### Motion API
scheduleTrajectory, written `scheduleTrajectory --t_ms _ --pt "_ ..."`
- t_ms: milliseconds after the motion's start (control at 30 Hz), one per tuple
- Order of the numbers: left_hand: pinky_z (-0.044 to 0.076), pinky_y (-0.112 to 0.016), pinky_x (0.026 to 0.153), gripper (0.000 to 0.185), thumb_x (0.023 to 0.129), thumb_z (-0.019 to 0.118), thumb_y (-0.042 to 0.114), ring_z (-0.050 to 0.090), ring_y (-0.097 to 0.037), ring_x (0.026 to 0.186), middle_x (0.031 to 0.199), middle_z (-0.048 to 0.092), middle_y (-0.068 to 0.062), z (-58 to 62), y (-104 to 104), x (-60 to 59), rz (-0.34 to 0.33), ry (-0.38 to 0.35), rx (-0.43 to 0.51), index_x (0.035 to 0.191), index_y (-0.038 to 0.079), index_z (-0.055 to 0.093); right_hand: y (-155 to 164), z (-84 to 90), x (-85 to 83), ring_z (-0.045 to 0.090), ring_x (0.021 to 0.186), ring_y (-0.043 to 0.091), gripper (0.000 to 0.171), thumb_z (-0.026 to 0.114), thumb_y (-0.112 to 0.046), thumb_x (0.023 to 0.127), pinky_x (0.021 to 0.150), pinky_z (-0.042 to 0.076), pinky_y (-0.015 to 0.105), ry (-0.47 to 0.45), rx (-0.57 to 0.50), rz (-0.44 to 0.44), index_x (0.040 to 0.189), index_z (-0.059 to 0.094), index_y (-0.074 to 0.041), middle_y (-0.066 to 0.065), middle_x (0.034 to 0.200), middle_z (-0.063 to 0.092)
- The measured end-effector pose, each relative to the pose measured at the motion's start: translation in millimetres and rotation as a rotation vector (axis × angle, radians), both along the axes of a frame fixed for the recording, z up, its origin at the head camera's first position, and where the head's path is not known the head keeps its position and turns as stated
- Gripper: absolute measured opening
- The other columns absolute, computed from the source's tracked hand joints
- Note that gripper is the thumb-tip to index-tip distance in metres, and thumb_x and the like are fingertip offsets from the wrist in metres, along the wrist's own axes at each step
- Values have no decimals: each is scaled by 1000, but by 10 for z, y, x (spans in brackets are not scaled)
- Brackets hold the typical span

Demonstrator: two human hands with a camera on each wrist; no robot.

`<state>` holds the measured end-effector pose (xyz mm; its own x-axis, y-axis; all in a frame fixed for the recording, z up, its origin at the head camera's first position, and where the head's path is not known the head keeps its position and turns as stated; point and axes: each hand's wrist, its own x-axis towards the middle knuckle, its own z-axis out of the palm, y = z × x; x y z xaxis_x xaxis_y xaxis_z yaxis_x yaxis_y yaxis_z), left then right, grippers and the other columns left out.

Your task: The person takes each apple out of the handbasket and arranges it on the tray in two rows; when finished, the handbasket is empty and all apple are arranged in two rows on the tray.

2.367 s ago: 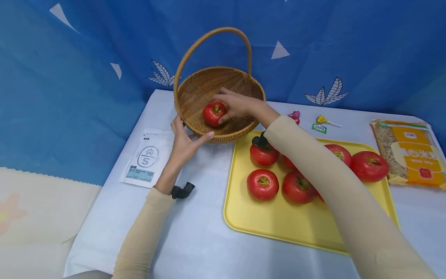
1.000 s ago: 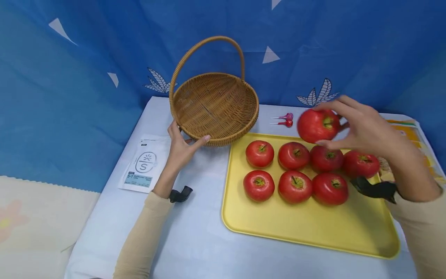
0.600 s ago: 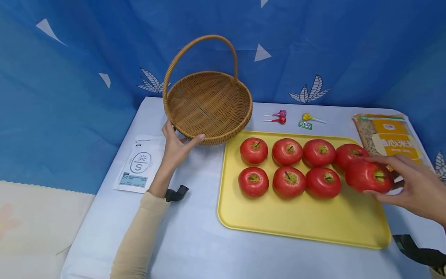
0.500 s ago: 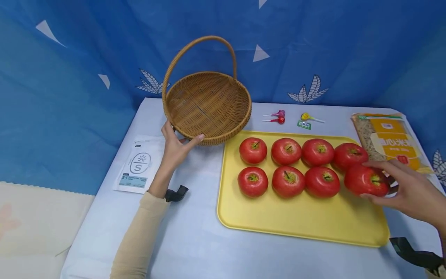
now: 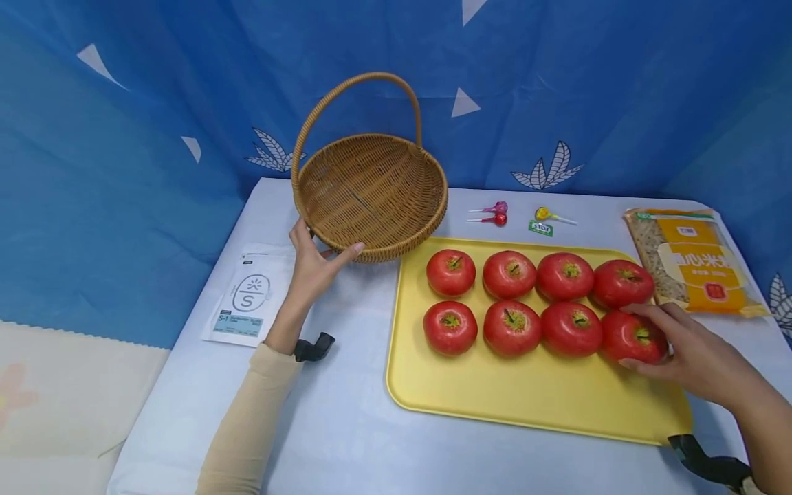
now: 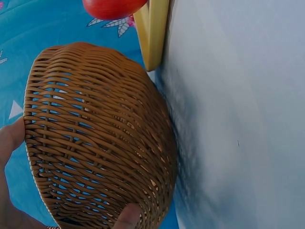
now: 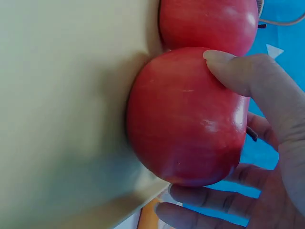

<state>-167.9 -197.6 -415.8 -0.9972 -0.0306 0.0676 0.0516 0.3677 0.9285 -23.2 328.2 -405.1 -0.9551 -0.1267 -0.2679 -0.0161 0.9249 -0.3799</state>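
In the head view, my left hand grips the near left rim of a brown wicker basket with a tall arched handle. The left wrist view shows its woven side between thumb and fingers. My right hand holds a red apple at the right end of the front row on a yellow tray. Thumb and fingers lie on opposite sides of this apple in the right wrist view. It sits against the tray surface, close beside another apple. Several red apples stand in two rows.
A white pouch lies left of the basket. Behind the tray are a pink lollipop, a red lollipop, a yellow lollipop and a small green packet. A yellow grain bag lies right. A blue curtain hangs behind.
My right hand has taken the apple from inside the basket, carried it right and lowered it onto the tray's front row. The left hand keeps its grip on the basket rim.
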Motion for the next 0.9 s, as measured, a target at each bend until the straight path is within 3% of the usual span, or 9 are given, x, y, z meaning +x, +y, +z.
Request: scheduleTrajectory --t_ms 300,500,567,733,900 --pt "42 -54 108 112 83 79 26 21 -37 144 155 2 -17 27 4 -3 -5 -28 34 157 20 -5 -29 -18 102 39 105 53 96 90 -31 66 78 48 70 11 26 -38 143 39 -4 35 124 35" --pt "37 -59 110 109 86 75 17 15 -44 146 157 -3 -22 282 93 99 -12 -64 41 156 9 -8 -60 27 173 36 106 57 104 87 -41 68 74 48 72 18 101 -87 150 31 -10 38 128 30" --pt "38 -58 110 110 86 75 19 14 -42 147 159 -5 -20 245 79 90 -9 -60 42 156 12 -9 -111 72 198 37 104 57 103 88 -38 67 70 49 70 43 137 -99 150 32 -11 38 129 29" --pt "41 -50 110 115 84 78 29 14 -32 149 162 -7 -10 18 -7 15 7 -40 22 156 25 -12 -313 190 246 44 98 52 100 91 -27 63 68 52 66 190 203 -53 147 37 -14 36 128 34" --pt "42 -50 109 117 82 77 40 12 -31 150 162 -4 -7 15 -75 50 8 -7 -72 156 25 -12 -537 266 225 40 110 52 92 88 -31 68 77 45 74 273 198 -26 146 41 -18 31 131 38"
